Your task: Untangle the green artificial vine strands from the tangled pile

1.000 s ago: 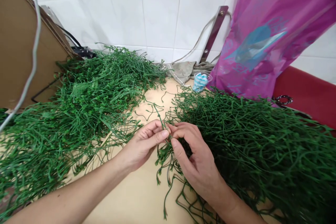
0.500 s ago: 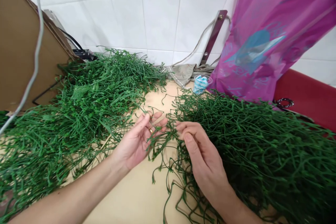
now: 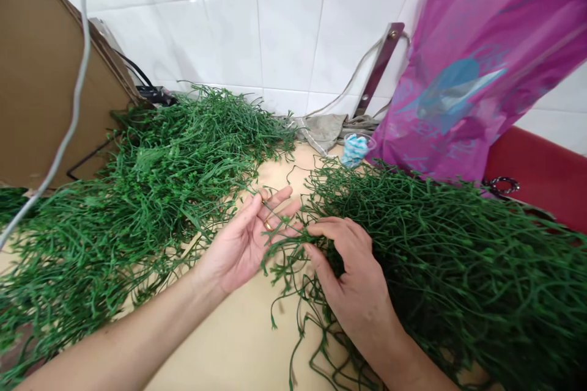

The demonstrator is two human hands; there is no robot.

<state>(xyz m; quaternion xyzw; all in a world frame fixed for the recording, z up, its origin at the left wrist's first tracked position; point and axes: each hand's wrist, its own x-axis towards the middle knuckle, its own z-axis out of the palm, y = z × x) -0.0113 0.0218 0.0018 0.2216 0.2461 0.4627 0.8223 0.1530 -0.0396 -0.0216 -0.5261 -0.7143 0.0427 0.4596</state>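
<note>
Thin green plastic sprigs lie in two heaps on a beige table: a left heap and a right heap. My left hand lies palm up between them with fingers stretched out; a loose green sprig drapes across its fingers, and a ring shows on one finger. My right hand sits at the near edge of the right heap, its thumb and forefinger pinched on the same sprig's strands.
A brown cardboard box stands at the left, with a grey cable hanging before it. A magenta plastic bag, a small cup of blue-white bits, a grey cloth and a white tiled wall are behind. A red surface is at right.
My left hand has let go of its pinch and opened palm up, shifting slightly left. The sprig now lies across its fingers while my right hand keeps pinching it.
</note>
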